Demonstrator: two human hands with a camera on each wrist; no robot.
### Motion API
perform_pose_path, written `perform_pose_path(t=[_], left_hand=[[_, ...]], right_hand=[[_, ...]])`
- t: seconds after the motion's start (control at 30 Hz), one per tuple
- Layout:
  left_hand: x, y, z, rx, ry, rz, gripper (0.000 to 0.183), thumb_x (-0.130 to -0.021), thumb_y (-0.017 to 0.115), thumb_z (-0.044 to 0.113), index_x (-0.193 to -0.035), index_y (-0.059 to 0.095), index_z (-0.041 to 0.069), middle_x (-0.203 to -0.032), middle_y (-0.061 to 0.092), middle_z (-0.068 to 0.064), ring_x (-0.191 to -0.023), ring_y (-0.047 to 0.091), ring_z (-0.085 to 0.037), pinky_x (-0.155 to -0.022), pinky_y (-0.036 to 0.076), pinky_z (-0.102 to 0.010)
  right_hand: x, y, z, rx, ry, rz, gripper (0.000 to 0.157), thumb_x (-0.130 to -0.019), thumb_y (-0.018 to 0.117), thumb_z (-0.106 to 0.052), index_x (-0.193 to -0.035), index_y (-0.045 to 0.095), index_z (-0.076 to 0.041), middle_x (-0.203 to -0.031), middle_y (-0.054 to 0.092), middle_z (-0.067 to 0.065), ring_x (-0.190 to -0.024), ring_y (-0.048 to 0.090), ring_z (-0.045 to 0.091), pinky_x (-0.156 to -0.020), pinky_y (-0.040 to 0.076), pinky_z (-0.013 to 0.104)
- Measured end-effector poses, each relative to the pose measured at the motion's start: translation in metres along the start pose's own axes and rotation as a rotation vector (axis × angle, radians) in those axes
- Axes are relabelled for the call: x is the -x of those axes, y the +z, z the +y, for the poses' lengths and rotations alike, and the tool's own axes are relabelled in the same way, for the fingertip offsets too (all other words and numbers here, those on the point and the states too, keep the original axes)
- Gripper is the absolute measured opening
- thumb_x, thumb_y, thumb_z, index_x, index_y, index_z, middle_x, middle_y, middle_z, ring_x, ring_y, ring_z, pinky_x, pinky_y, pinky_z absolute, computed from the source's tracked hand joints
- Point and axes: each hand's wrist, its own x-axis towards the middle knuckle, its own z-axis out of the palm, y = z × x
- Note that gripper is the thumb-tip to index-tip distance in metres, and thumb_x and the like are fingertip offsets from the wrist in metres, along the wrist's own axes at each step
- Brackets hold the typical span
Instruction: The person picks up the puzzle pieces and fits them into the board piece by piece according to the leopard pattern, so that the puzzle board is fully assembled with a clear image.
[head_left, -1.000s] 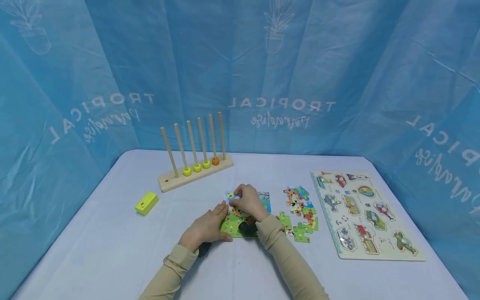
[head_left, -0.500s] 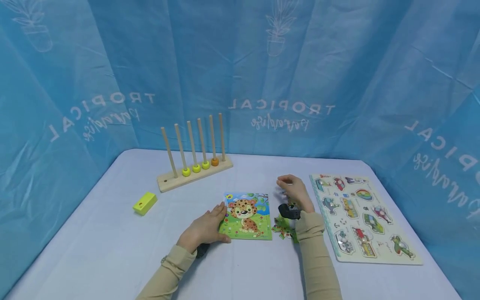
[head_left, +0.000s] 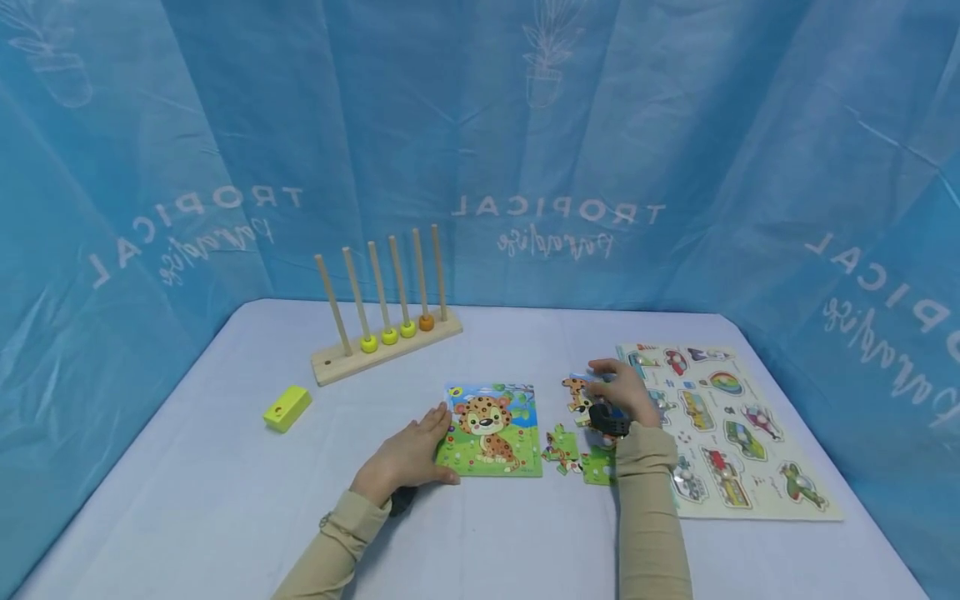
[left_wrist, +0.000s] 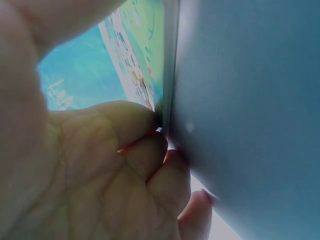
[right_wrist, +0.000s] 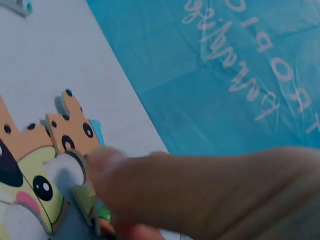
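A square leopard picture board [head_left: 491,437] lies on the table in the head view. My left hand [head_left: 408,454] rests flat at its left edge, fingers extended and thumb near the lower corner. In the left wrist view, the fingertips [left_wrist: 145,117] meet the board's edge. My right hand [head_left: 622,392] is over loose jigsaw pieces [head_left: 577,392] to the right of the board, thumb and forefinger apart. The right wrist view has one fingertip [right_wrist: 102,162] right at the edge of a spotted orange jigsaw piece [right_wrist: 75,132]; the other fingers are mostly hidden.
Green jigsaw pieces [head_left: 562,446] lie between the board and the right forearm. A knobbed vehicle puzzle board [head_left: 750,500] is at the right, partly behind the right hand. At the back left stands a wooden peg rack [head_left: 390,354] with beads; a yellow block [head_left: 287,408] lies before it.
My right hand has left the picture board and moved right, over the loose pieces, uncovering the leopard. Then it has shifted slightly farther right and down. My left hand stays at the board.
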Motion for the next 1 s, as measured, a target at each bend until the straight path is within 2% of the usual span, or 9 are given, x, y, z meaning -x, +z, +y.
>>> perform_pose_path(t=[0.13,0.23,0.33,0.4,0.47,0.53,0.67,0.8,1.0], left_hand=[[-0.001,0.0,-0.001,-0.001,-0.002,0.006,0.1,-0.077,0.079,0.042,-0.15,0.029,-0.003,-0.161,0.021,-0.018,-0.148,0.023,-0.034,-0.121,0.027,-0.049],[-0.002,0.0,-0.001,0.001,-0.001,0.004,0.099,-0.077,0.079,0.042,-0.15,0.029,-0.003,-0.161,0.021,-0.018,-0.148,0.023,-0.033,-0.121,0.027,-0.049],[-0.002,0.001,-0.002,0.003,0.0,0.004,0.099,-0.077,0.079,0.042,-0.15,0.029,-0.003,-0.161,0.021,-0.018,-0.149,0.023,-0.033,-0.121,0.027,-0.049],[-0.002,0.001,-0.002,0.002,0.001,0.005,0.1,-0.076,0.079,0.042,-0.15,0.029,-0.003,-0.161,0.021,-0.018,-0.148,0.023,-0.033,-0.121,0.027,-0.049],[-0.002,0.001,-0.002,0.003,0.003,0.006,0.1,-0.076,0.079,0.042,-0.15,0.029,-0.004,-0.16,0.021,-0.018,-0.148,0.023,-0.034,-0.121,0.027,-0.049],[-0.002,0.002,-0.002,0.006,0.005,0.006,0.1,-0.076,0.079,0.042,-0.15,0.029,-0.004,-0.161,0.021,-0.018,-0.148,0.023,-0.034,-0.121,0.027,-0.049],[-0.001,0.002,-0.001,0.013,0.004,0.006,0.1,-0.076,0.079,0.042,-0.15,0.029,-0.004,-0.161,0.021,-0.018,-0.148,0.023,-0.034,-0.121,0.027,-0.049],[-0.001,0.001,-0.001,0.011,-0.003,0.004,0.1,-0.076,0.079,0.041,-0.15,0.029,-0.003,-0.161,0.021,-0.017,-0.149,0.023,-0.033,-0.121,0.027,-0.05],[-0.001,0.001,-0.001,0.007,-0.005,-0.006,0.099,-0.077,0.079,0.042,-0.151,0.028,-0.002,-0.161,0.021,-0.017,-0.149,0.022,-0.032,-0.121,0.026,-0.048]], right_hand=[[0.0,-0.001,-0.002,0.1,-0.009,-0.037,0.048,-0.089,0.064,-0.004,-0.135,0.053,0.001,-0.139,0.047,0.031,-0.122,0.049,0.048,-0.086,0.054,0.048],[-0.002,0.0,-0.003,0.146,-0.017,-0.039,0.048,-0.086,0.065,-0.002,-0.133,0.055,0.0,-0.136,0.05,0.03,-0.12,0.049,0.046,-0.075,0.052,0.04],[-0.003,0.002,-0.004,0.142,-0.012,-0.033,0.049,-0.085,0.064,0.001,-0.133,0.055,0.0,-0.132,0.05,0.03,-0.093,0.055,0.037,-0.062,0.044,0.032],[-0.003,0.003,-0.005,0.141,-0.011,-0.019,0.048,-0.085,0.063,0.001,-0.132,0.056,0.0,-0.131,0.049,0.031,-0.076,0.052,0.029,-0.057,0.041,0.03],[-0.003,0.005,-0.005,0.138,-0.002,0.0,0.045,-0.086,0.063,-0.001,-0.13,0.056,0.001,-0.13,0.048,0.031,-0.067,0.046,0.022,-0.055,0.041,0.03],[-0.004,0.007,-0.006,0.144,0.0,0.024,0.04,-0.086,0.063,-0.004,-0.126,0.059,0.001,-0.13,0.05,0.031,-0.066,0.046,0.02,-0.055,0.042,0.03],[-0.006,0.014,-0.01,0.143,-0.013,0.066,0.027,-0.089,0.065,-0.01,-0.114,0.062,0.0,-0.115,0.059,0.026,-0.065,0.05,0.019,-0.052,0.043,0.03],[-0.01,0.025,-0.019,0.136,-0.061,0.099,0.015,-0.092,0.065,-0.015,-0.102,0.065,-0.004,-0.106,0.065,0.02,-0.06,0.051,0.018,-0.049,0.042,0.029],[-0.014,0.048,-0.036,0.106,-0.127,0.11,0.014,-0.093,0.065,-0.02,-0.101,0.067,-0.009,-0.101,0.069,0.016,-0.066,0.058,0.02,-0.052,0.045,0.028]])
